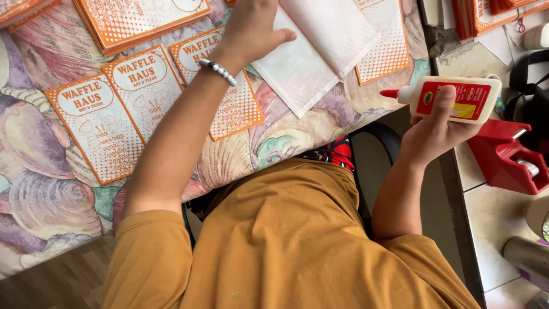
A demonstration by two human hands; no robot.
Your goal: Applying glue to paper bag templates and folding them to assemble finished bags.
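Observation:
My right hand [437,129] grips a white glue bottle [457,98] with a red label and a red tip that points left, held just past the table's right edge. My left hand [251,26] reaches far forward and rests on a white sheet of paper [317,48], fingers closed over its edge; a bead bracelet [217,70] circles that wrist. Orange-and-white printed paper sleeves [123,106] lie flat in a row on the table by my left forearm.
A shell-patterned cloth [34,194] covers the table. A stack of orange printed sheets [143,20] lies at the far left. A red tape dispenser [506,157] and a metal cylinder [526,257] sit on the counter to the right. A black chair arm [377,134] curves below the table edge.

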